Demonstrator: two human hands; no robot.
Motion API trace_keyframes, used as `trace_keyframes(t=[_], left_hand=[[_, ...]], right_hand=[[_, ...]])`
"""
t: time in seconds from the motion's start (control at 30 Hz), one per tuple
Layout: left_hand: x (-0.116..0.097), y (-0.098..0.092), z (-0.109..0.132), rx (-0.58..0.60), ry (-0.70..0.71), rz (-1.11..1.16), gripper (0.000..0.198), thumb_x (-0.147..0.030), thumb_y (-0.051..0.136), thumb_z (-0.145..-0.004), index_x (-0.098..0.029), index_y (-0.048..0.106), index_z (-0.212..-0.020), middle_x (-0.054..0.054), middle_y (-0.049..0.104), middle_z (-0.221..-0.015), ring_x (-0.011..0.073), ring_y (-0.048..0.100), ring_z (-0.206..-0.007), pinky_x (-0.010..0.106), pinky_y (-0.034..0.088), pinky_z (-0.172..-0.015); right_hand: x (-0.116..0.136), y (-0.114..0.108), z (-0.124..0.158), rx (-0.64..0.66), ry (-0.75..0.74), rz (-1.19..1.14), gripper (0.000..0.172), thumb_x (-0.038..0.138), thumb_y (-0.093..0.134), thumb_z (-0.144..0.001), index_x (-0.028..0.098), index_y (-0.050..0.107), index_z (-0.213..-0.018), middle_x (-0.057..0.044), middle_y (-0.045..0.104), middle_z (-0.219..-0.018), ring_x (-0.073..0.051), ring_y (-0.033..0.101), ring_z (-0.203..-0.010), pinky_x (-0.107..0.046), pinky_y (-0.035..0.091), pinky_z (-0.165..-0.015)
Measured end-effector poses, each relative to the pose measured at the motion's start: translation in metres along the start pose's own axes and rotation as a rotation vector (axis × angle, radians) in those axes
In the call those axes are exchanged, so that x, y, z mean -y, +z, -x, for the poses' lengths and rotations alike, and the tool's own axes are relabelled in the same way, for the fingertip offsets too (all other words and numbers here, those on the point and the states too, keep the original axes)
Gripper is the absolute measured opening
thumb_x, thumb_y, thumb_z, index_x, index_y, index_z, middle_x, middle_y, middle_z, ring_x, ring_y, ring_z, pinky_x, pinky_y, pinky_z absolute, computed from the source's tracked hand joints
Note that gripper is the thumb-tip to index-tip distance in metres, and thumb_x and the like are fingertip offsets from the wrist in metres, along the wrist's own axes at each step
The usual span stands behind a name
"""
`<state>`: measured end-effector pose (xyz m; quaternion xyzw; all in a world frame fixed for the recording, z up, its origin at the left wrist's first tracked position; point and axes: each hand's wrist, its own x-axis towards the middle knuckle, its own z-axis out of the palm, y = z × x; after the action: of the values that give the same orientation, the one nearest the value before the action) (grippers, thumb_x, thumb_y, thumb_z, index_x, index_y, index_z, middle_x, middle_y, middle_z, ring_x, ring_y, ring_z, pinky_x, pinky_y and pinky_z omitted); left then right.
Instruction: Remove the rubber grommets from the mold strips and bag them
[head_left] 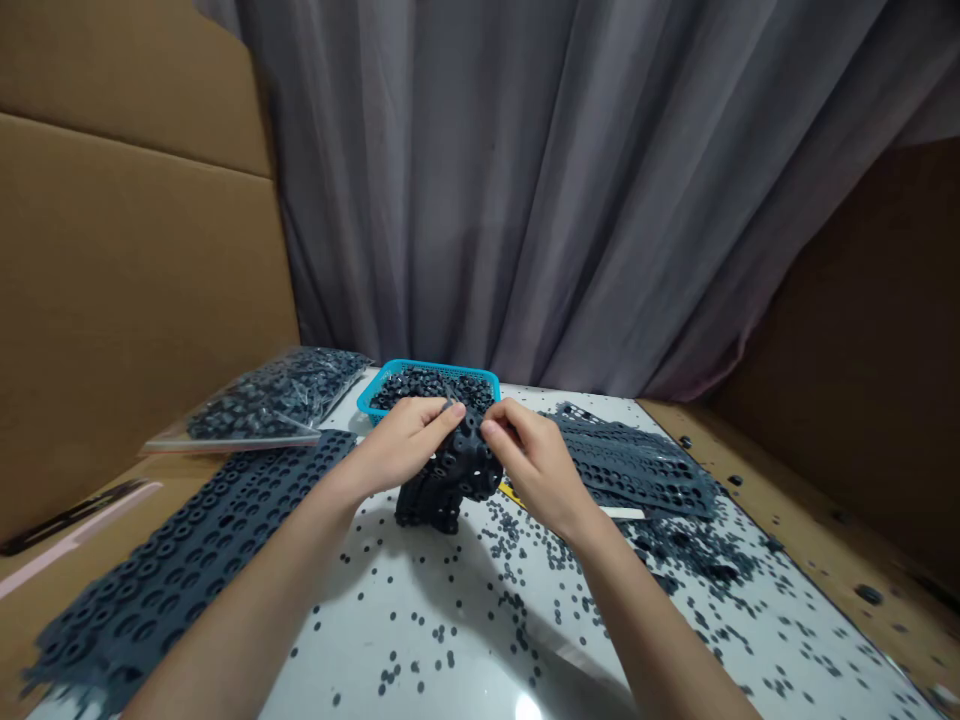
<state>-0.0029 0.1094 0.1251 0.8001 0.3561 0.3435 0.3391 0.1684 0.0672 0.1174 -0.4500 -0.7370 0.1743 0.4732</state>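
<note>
A bent black rubber sheet with round raised holes (461, 465) hangs over the middle of the white table. My left hand (409, 435) is closed on its upper left edge, thumb on top. At its right side my right hand (529, 450) is pinched, finger and thumb at the sheet; whether a small piece sits between those fingertips cannot be made out. The sheet's lower part droops in a fold below my hands. Just behind them stands a blue basket (365, 400) filled with small black rubber parts.
A clear bag of dark parts (277, 395) lies at the back left. Dark moulded sheets lie on the left (172, 560) and a stack of sheets (630, 460) on the right. Small black discs (517, 610) are scattered over the white table (352, 640). Cardboard walls (135, 280) and a grey curtain (487, 200) enclose it.
</note>
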Motion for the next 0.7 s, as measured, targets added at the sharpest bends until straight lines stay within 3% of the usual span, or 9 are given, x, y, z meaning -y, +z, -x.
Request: trace_keyframes(t=[0.13,0.3,0.4,0.5,0.6,0.7], left_hand=[[-0.007,0.004,0.004,0.087,0.080,-0.088,0.043,-0.044,0.033,-0.090,-0.018,0.038,-0.057,-0.003,0.039,-0.057,0.0117,0.036,-0.055,0.024,0.026,-0.050],[-0.007,0.005,0.005,0.198,0.065,-0.070,0.039,-0.049,0.044,-0.085,-0.017,0.047,-0.064,-0.003,0.042,-0.061,0.0122,0.038,-0.057,0.024,0.027,-0.051],[-0.003,0.006,0.002,0.206,0.045,0.021,0.039,-0.050,0.049,-0.083,-0.016,0.049,-0.063,-0.003,0.040,-0.059,0.0111,0.036,-0.056,0.023,0.027,-0.051],[0.005,0.013,-0.002,0.212,0.008,0.362,0.040,-0.050,0.049,-0.083,-0.014,0.050,-0.063,-0.003,0.043,-0.058,0.0093,0.036,-0.054,0.021,0.029,-0.050],[0.012,0.026,-0.005,0.126,-0.046,0.680,0.042,-0.052,0.057,-0.077,-0.014,0.050,-0.062,-0.004,0.043,-0.055,0.0066,0.035,-0.049,0.019,0.028,-0.047],[0.015,0.036,-0.007,0.044,-0.104,0.846,0.042,-0.052,0.066,-0.070,-0.012,0.054,-0.063,-0.004,0.046,-0.054,0.0063,0.038,-0.048,0.018,0.029,-0.046]], right_hand=[[0.001,0.002,0.004,0.147,-0.086,0.216,0.023,0.033,0.049,-0.086,0.020,0.041,-0.069,0.001,0.046,-0.064,-0.013,0.039,-0.059,-0.025,0.028,-0.056],[-0.006,-0.002,0.001,0.205,-0.049,0.108,0.031,0.030,0.042,-0.090,0.019,0.034,-0.062,0.003,0.039,-0.059,-0.011,0.036,-0.056,-0.025,0.025,-0.054],[-0.010,-0.002,-0.001,0.248,0.028,-0.152,0.033,0.037,0.045,-0.088,0.019,0.037,-0.062,0.004,0.035,-0.060,-0.011,0.033,-0.057,-0.024,0.025,-0.054],[-0.014,0.002,-0.002,0.291,0.146,-0.556,0.035,0.043,0.052,-0.084,0.019,0.039,-0.063,0.005,0.030,-0.060,-0.010,0.028,-0.056,-0.023,0.024,-0.052],[-0.019,0.011,-0.001,0.242,0.279,-0.878,0.036,0.042,0.061,-0.077,0.019,0.039,-0.063,0.006,0.027,-0.058,-0.009,0.023,-0.052,-0.022,0.021,-0.049],[-0.024,0.017,-0.001,0.209,0.350,-1.070,0.034,0.038,0.067,-0.073,0.019,0.041,-0.063,0.006,0.029,-0.057,-0.009,0.025,-0.051,-0.021,0.022,-0.048]])
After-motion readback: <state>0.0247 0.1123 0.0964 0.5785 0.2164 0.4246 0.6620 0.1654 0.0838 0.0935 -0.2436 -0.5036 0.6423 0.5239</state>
